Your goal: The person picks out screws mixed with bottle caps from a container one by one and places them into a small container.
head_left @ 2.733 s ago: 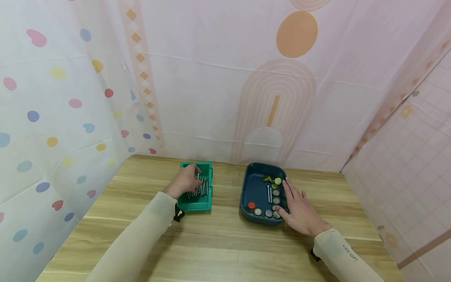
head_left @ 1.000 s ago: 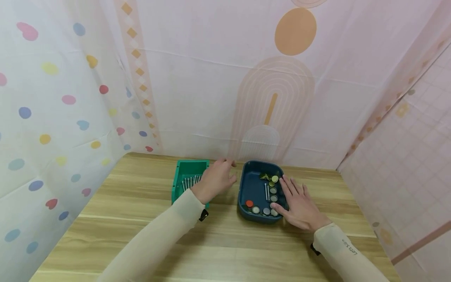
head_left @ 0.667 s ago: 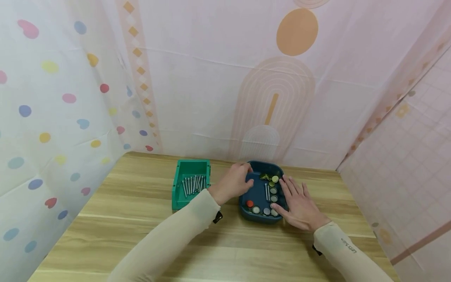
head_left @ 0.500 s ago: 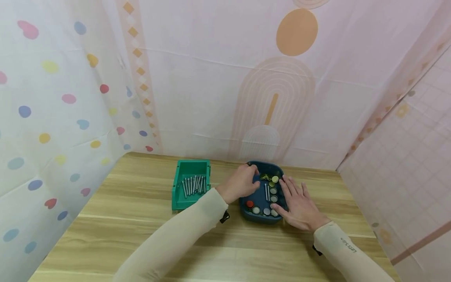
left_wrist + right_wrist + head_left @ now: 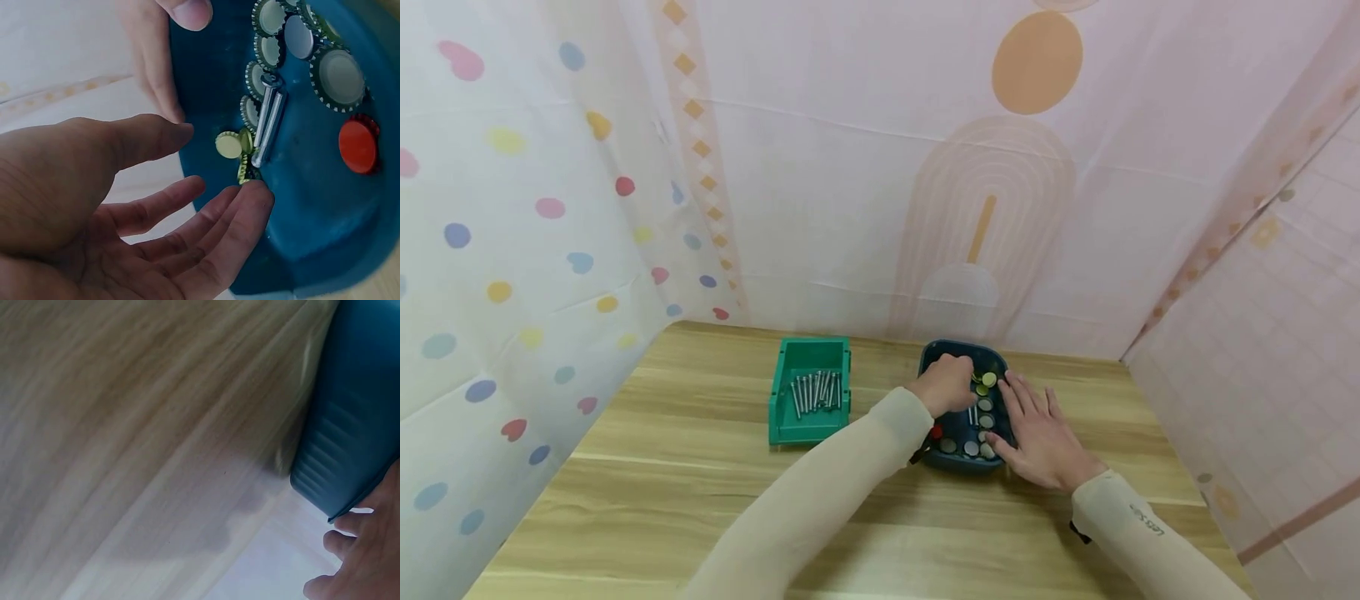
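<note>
My left hand is over the far part of a dark blue tray. In the left wrist view its thumb and fingers are parted, gently bent, with nothing between them. Just beyond the fingertips lie two silver bolts, side by side on the tray floor among bottle caps, one of them a red cap. My right hand rests on the tray's right rim, fingers straight and spread, the thumb reaching over the edge. The right wrist view shows the tray's outer wall and part of that hand.
A green bin with several more bolts stands left of the tray on the wooden table. Patterned cloth hangs behind the table and along both sides.
My left hand has moved right, from among the bolts in the green bin to over the blue tray. My right hand stays on the tray rim.
</note>
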The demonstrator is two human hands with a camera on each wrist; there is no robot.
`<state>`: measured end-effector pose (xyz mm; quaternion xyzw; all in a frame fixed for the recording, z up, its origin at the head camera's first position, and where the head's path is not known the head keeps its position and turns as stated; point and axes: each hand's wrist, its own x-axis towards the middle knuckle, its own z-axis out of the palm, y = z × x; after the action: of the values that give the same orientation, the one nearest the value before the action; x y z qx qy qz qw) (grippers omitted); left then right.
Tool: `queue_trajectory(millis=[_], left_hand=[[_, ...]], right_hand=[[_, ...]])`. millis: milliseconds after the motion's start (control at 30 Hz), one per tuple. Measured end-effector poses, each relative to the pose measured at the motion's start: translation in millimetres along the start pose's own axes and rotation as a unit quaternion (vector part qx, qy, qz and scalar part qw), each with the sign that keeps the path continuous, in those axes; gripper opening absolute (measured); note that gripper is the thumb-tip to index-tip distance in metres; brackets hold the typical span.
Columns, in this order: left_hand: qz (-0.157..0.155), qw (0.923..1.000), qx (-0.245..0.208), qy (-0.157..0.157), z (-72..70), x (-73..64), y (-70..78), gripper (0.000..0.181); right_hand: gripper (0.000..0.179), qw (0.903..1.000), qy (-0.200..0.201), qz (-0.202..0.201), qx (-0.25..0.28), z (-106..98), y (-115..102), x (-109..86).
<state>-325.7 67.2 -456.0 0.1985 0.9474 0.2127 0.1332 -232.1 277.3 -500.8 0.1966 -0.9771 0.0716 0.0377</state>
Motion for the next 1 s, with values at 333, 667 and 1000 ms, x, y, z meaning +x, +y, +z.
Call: queue_trajectory(millis=[333, 667, 1000], left_hand=[[-0.028, 0.9986, 0.019, -0.041, 51.2, 68.4, -7.1, 0.01], [-0.059, 0.9963, 0.054, -0.031, 62.2, 75.6, -8.2, 0.028], [-0.056, 0.9955, 0.062, -0.045, 71.5, 84.0, -3.6, 0.026]], right_hand=[[0.093, 0.9999, -0.005, 0.005, 0.014, 5, -2, -1.2], [0.093, 0.9998, -0.004, 0.002, 0.017, 11, -7, 4.6], [0.093, 0.9998, -0.004, 0.007, 0.017, 8, -6, 1.3]])
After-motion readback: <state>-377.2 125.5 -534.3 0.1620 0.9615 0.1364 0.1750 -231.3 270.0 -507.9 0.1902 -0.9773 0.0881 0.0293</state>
